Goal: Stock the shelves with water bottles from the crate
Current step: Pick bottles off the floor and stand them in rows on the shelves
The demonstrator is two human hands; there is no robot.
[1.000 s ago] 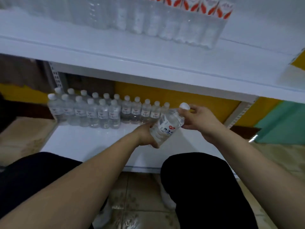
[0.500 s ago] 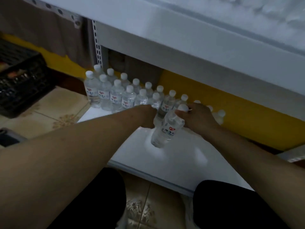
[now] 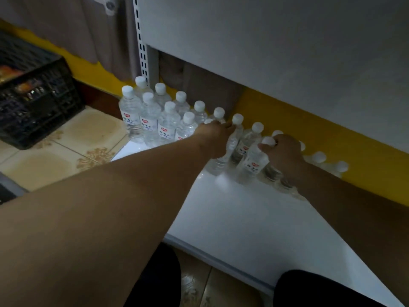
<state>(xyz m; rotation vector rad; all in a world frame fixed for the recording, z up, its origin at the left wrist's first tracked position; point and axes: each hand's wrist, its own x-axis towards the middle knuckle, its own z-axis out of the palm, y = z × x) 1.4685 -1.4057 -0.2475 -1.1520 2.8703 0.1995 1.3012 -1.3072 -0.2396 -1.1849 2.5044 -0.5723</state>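
A black plastic crate (image 3: 33, 103) is sitting on the tiled floor at far left. Capped water bottles (image 3: 152, 116) are standing in rows on the white bottom shelf (image 3: 232, 218). The left hand (image 3: 213, 138) is reaching among them, fingers hidden. The right hand (image 3: 284, 155) is pinching the neck of the front bottle (image 3: 251, 165), standing upright.

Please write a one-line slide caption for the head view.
Right hand setting a water bottle on the bottom shelf.
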